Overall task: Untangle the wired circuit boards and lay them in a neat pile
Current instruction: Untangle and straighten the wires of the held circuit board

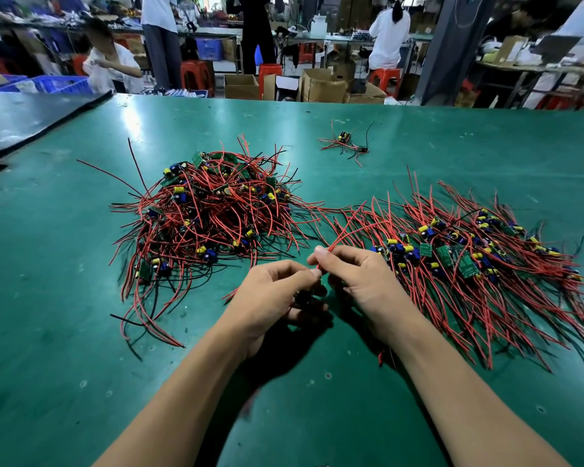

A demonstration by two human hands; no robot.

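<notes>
Close in over the green bench [81, 298], the left hand [277, 291] and right hand [361, 278] meet, each grip pinched on the red wires [351, 230] of one unit, its board mostly hidden under the fingers. It seems clear of the tangled heap [209, 210] to the left; next, I'd judge, it wants straightening and laying on the combed pile [486, 257] to the right. Farther out lies a stray cluster [346, 143]. Beyond, open cardboard boxes [241, 85] and blue crates [58, 84]; contents can't be made out.

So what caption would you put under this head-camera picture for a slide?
Left hand and right hand pinch red wires above a green table, tangled heap of boards left, neat pile right.
</notes>
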